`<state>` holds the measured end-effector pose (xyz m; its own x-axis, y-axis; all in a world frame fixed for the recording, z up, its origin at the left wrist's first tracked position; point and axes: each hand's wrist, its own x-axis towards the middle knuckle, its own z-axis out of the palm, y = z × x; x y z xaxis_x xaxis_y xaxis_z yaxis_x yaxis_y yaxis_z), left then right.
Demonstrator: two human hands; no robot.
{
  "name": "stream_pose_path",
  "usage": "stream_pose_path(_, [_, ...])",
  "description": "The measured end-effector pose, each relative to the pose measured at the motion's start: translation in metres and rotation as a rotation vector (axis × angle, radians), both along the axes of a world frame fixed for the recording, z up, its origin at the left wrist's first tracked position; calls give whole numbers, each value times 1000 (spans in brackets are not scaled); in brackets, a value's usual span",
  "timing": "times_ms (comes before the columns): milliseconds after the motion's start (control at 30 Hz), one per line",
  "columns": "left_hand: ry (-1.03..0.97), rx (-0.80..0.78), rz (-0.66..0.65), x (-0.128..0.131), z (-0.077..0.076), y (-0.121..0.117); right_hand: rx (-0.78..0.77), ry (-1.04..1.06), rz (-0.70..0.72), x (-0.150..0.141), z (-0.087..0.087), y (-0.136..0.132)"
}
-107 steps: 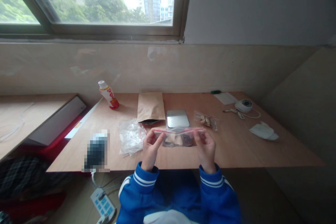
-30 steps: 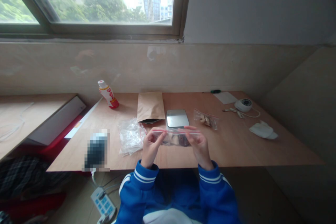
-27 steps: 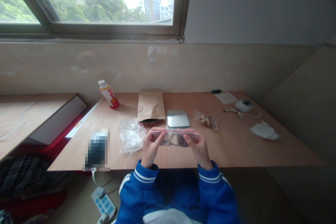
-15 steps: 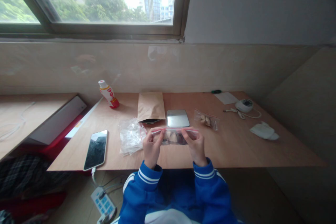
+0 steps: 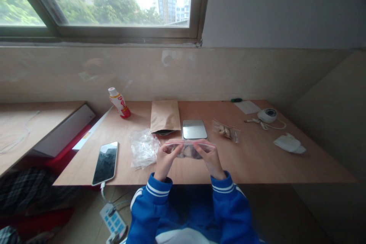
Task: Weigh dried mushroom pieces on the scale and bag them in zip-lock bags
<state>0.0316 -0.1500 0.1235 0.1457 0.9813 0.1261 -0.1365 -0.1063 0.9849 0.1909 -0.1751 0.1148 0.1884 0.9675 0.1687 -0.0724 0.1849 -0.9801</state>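
A clear zip bag (image 5: 189,153) with a red-edged top hangs between my hands, some pale and dark pieces inside it. My left hand (image 5: 167,157) pinches the zip strip on its left half, and my right hand (image 5: 211,158) pinches it on the right, the thumbs close together near the middle. Just beyond lies a flat silver scale (image 5: 194,129). Left of the scale is a brown paper pouch (image 5: 165,116) with its mouth facing me. A heap of clear plastic bags (image 5: 143,148) lies beside my left hand. Another filled zip bag (image 5: 225,131) rests right of the scale.
A phone (image 5: 105,163) on a cable lies at the table's left, with a bottle (image 5: 119,103) behind it. A power strip (image 5: 113,221) is below the edge. At the right are a white round device (image 5: 267,116) with a cord, white paper (image 5: 247,107) and crumpled tissue (image 5: 289,143).
My thumbs have slid inward along the zip strip and are closer together. The bag stays held in about the same place.
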Motion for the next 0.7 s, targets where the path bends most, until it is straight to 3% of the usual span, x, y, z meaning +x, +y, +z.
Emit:
stream_pose_path(333, [57,100,126,3,-3,-4,39,-101,-142,-5,2,-1])
stream_pose_path(567, [50,114,-4,2,0,0,52,-35,30,-3,11,-2])
stream_pose_path(700, [42,119,10,4,0,-1,34,-33,21,-8,10,0])
